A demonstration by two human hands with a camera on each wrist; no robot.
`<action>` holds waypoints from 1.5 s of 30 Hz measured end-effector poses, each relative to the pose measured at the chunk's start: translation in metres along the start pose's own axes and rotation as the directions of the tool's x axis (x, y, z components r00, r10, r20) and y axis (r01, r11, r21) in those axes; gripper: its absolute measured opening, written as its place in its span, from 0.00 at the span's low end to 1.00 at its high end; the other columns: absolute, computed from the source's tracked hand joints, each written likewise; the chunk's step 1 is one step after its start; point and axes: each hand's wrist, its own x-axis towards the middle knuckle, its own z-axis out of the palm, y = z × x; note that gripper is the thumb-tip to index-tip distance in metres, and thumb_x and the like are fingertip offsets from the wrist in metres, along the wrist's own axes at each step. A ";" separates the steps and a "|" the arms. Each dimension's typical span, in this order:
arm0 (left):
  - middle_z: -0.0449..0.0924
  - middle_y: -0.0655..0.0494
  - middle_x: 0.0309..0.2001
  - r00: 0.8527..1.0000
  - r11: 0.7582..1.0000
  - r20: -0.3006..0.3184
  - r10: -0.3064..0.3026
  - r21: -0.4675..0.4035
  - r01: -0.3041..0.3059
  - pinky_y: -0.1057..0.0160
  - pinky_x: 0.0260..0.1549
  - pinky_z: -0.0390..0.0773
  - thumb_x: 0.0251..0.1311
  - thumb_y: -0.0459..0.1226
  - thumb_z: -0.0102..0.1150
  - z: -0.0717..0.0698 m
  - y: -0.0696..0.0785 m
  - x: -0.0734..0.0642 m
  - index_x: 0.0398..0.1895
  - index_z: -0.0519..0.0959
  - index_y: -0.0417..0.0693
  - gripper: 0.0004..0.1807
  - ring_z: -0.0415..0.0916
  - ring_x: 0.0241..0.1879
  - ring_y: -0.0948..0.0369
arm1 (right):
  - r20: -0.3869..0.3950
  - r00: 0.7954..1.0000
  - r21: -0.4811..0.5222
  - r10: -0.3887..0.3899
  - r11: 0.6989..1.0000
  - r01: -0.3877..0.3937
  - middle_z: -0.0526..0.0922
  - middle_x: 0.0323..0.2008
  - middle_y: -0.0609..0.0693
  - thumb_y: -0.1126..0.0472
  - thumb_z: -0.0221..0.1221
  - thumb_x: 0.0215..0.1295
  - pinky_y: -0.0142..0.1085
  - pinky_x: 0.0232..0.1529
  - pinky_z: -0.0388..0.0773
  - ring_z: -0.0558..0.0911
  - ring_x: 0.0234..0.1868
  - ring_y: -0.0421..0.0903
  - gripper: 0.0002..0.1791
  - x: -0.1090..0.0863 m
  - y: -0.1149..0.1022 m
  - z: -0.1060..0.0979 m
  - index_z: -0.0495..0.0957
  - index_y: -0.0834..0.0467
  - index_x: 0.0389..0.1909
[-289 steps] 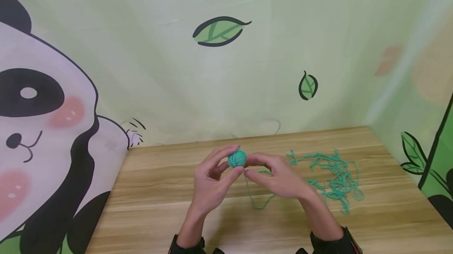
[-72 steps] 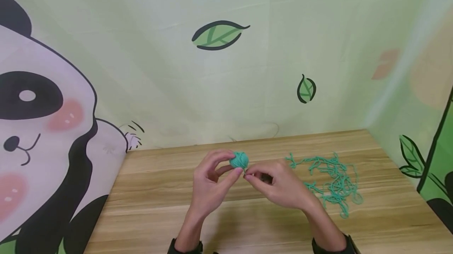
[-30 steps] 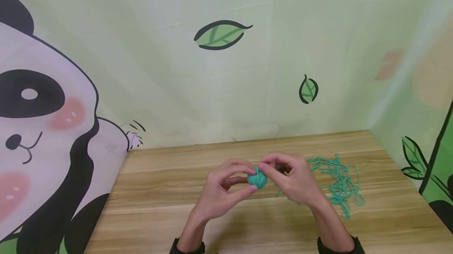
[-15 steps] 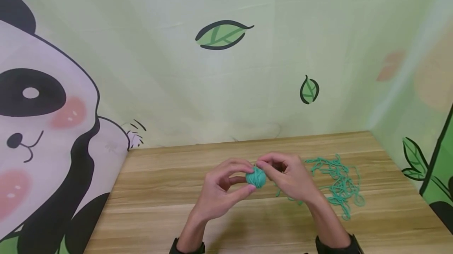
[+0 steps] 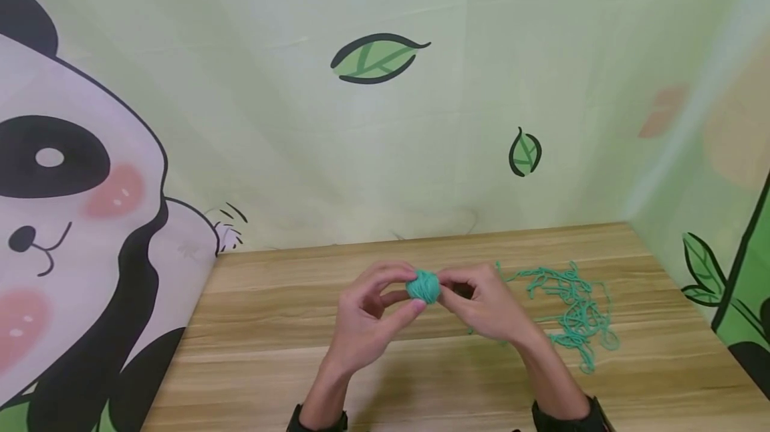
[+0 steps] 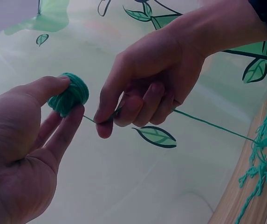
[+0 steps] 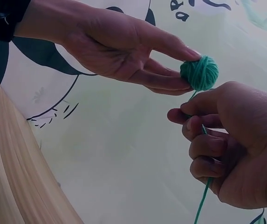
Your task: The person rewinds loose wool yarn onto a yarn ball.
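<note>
A small teal ball of yarn (image 5: 424, 286) is held up over the table by my left hand (image 5: 368, 325), between the thumb and fingertips. Close to its right side, my right hand (image 5: 488, 301) pinches the strand (image 6: 89, 118) that leaves the ball. In the right wrist view the ball (image 7: 201, 73) shows its wound layers, and the strand runs through the curled fingers of my right hand (image 7: 236, 144). From there the yarn stretches to a loose tangle of teal yarn (image 5: 577, 315) on the table's right part.
The wooden table (image 5: 271, 352) has its back edge against a pale green wall cloth (image 5: 271, 118) printed with leaves. A large printed panda (image 5: 78, 218) fills the left side. Some yarn from the tangle lies behind and beneath my right hand.
Over the last second the ball and my left hand have shifted left and slightly up. My right hand has moved from the ball's top to its right side. The ball has turned.
</note>
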 end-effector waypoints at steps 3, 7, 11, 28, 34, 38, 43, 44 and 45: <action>0.76 0.30 0.51 1.000 1.000 -0.029 0.005 0.016 -0.005 0.45 0.47 0.87 0.52 0.10 0.63 0.002 0.005 0.002 0.52 0.77 0.23 0.22 0.79 0.52 0.44 | 0.020 1.000 -0.038 -0.012 0.999 0.012 0.76 0.18 0.44 0.66 0.61 0.74 0.23 0.16 0.63 0.67 0.17 0.35 0.10 0.001 0.000 0.002 0.91 0.53 0.41; 0.76 0.29 0.51 0.997 0.999 -0.069 0.018 0.039 -0.015 0.46 0.47 0.87 0.53 0.10 0.63 0.003 0.010 0.004 0.51 0.77 0.22 0.21 0.79 0.52 0.45 | 0.036 0.999 -0.080 -0.028 0.996 0.030 0.72 0.16 0.40 0.64 0.61 0.73 0.23 0.15 0.61 0.66 0.16 0.34 0.10 0.002 0.001 0.005 0.90 0.49 0.37; 0.76 0.31 0.52 0.995 0.999 -0.099 0.016 0.045 -0.011 0.46 0.48 0.87 0.55 0.12 0.64 -0.001 0.002 0.002 0.52 0.78 0.24 0.20 0.79 0.52 0.45 | 0.052 0.995 -0.106 -0.088 0.990 0.093 0.68 0.15 0.40 0.63 0.62 0.74 0.22 0.15 0.59 0.63 0.15 0.33 0.12 0.003 0.000 0.010 0.86 0.49 0.29; 0.77 0.33 0.51 0.987 0.986 -0.155 -0.046 0.151 0.069 0.48 0.46 0.88 0.54 0.14 0.66 0.003 0.012 0.008 0.49 0.79 0.23 0.18 0.80 0.50 0.47 | 0.059 0.983 -0.120 -0.174 0.976 0.179 0.75 0.19 0.38 0.66 0.62 0.72 0.23 0.17 0.69 0.70 0.19 0.32 0.09 -0.003 -0.021 0.007 0.86 0.50 0.34; 0.77 0.32 0.54 0.992 0.986 -0.108 -0.071 0.142 0.086 0.47 0.47 0.87 0.55 0.14 0.66 0.004 0.012 0.007 0.49 0.79 0.23 0.17 0.80 0.51 0.46 | 0.004 0.991 -0.040 -0.137 0.990 0.137 0.74 0.19 0.40 0.69 0.62 0.72 0.22 0.16 0.62 0.66 0.18 0.34 0.09 -0.008 -0.027 0.001 0.87 0.52 0.39; 0.79 0.33 0.54 0.991 0.986 -0.070 -0.112 0.118 0.120 0.47 0.48 0.87 0.56 0.15 0.66 0.005 0.011 0.006 0.49 0.80 0.25 0.16 0.80 0.52 0.46 | -0.042 0.990 -0.027 -0.135 0.991 0.134 0.72 0.18 0.42 0.71 0.62 0.70 0.23 0.15 0.59 0.64 0.17 0.35 0.10 -0.010 -0.029 -0.002 0.87 0.53 0.41; 0.82 0.34 0.53 0.989 0.984 -0.015 -0.147 0.095 0.148 0.48 0.49 0.87 0.57 0.16 0.66 0.005 0.011 0.005 0.48 0.80 0.26 0.15 0.81 0.53 0.47 | -0.102 0.980 -0.050 -0.173 0.984 0.168 0.72 0.18 0.42 0.74 0.63 0.68 0.23 0.13 0.58 0.63 0.16 0.34 0.10 -0.010 -0.030 -0.004 0.87 0.56 0.40; 0.82 0.34 0.52 0.989 0.984 -0.004 -0.151 0.091 0.151 0.49 0.49 0.87 0.57 0.16 0.66 0.005 0.011 0.005 0.48 0.80 0.26 0.15 0.81 0.53 0.47 | -0.112 0.977 -0.054 -0.184 0.982 0.179 0.73 0.18 0.42 0.74 0.63 0.67 0.23 0.12 0.59 0.63 0.16 0.34 0.11 -0.010 -0.029 -0.004 0.87 0.56 0.40; 0.82 0.34 0.52 0.989 0.985 0.006 -0.151 0.087 0.150 0.49 0.49 0.87 0.56 0.16 0.66 0.005 0.011 0.004 0.48 0.80 0.26 0.15 0.81 0.52 0.47 | -0.122 0.973 -0.058 -0.194 0.981 0.188 0.74 0.18 0.42 0.75 0.64 0.67 0.23 0.12 0.59 0.63 0.15 0.34 0.11 -0.010 -0.029 -0.004 0.87 0.56 0.40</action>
